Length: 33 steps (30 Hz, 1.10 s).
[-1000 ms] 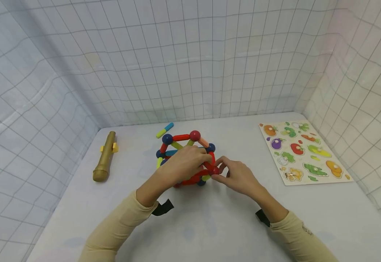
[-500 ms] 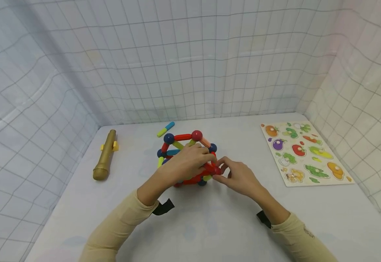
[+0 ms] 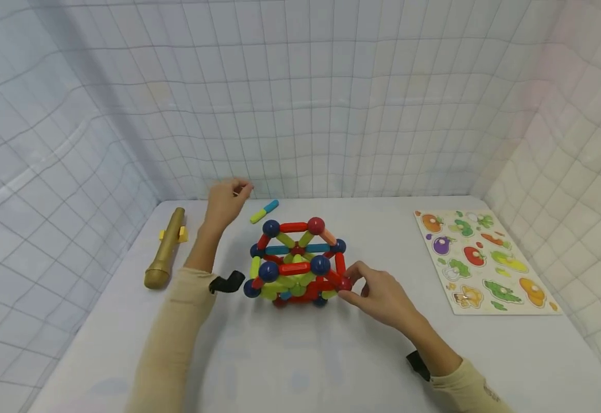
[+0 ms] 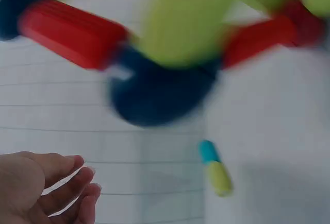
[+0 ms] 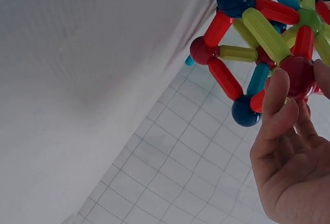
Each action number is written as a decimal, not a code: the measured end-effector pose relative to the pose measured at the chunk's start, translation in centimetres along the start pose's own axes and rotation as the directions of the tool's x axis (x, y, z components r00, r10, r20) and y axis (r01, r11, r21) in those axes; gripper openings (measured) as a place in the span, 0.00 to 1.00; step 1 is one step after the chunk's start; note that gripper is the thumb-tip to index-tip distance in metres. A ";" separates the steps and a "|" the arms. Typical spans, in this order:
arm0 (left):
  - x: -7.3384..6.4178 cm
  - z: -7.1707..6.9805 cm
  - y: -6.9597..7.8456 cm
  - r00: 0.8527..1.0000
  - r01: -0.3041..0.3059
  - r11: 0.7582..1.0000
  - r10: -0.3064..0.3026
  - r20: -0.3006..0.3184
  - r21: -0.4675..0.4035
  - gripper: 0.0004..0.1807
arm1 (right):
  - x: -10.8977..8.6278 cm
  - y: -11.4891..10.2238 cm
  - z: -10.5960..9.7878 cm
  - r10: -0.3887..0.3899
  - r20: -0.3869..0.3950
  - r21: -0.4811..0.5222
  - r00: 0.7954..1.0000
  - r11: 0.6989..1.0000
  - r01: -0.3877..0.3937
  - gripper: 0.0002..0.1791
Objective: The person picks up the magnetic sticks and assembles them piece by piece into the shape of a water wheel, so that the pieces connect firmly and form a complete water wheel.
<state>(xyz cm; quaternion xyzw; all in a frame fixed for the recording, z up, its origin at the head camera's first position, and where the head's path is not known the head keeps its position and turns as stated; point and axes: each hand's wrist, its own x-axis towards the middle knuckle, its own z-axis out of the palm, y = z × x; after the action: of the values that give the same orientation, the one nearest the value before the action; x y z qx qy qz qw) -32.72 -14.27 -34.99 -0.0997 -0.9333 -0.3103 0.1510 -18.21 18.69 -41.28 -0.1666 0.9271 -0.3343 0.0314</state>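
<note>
A frame of colourful rods and balls (image 3: 294, 268) stands mid-table, built from red, lime and blue rods joined by dark blue and red balls. With thumb and fingers, my right hand (image 3: 383, 295) pinches the red ball (image 3: 344, 284) at the frame's right corner; the right wrist view shows the same red ball (image 5: 300, 77) between the fingertips. My left hand (image 3: 226, 201) is in the air behind and left of the frame, fingers loosely bent and holding nothing. Close to its right lies a loose blue-and-lime rod (image 3: 264, 211), also in the left wrist view.
A gold tube-shaped object (image 3: 165, 249) with small yellow side pieces lies on the left of the table. On the right is a vegetable puzzle board (image 3: 486, 261). Grid-patterned cloth walls (image 3: 300, 115) rise at the back and both sides.
My left hand has let go of the frame and moved away to the back left, near the loose rod. My right hand stays at the red corner ball.
</note>
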 end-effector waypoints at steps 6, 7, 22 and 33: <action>2.6 6.5 -5.4 0.935 -0.042 0.924 -0.098 0.342 0.379 0.20 | -0.6 -0.1 0.4 0.010 -0.001 0.007 1.000 1.000 -0.010 0.19; 2.6 7.2 -5.9 0.921 -0.054 0.909 -0.115 0.372 0.414 0.21 | -0.6 -0.2 0.5 0.008 0.002 0.007 1.000 1.000 -0.008 0.19; 0.3 6.9 -8.1 0.845 -0.134 0.832 -0.187 0.500 0.538 0.27 | -0.2 -0.7 0.4 -0.028 -0.001 -0.018 1.000 0.999 0.028 0.19; -3.2 1.2 -5.3 0.911 0.254 0.967 -0.234 0.339 -0.015 0.30 | 0.1 -0.5 0.4 -0.027 -0.014 0.000 1.000 1.000 0.027 0.19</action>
<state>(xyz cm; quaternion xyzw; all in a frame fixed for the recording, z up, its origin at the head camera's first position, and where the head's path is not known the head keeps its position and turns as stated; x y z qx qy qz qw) -31.52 -18.01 -39.95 -0.0382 -0.9408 -0.3327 -0.0527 -18.09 18.11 -41.29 -0.1769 0.9249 -0.3359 0.0206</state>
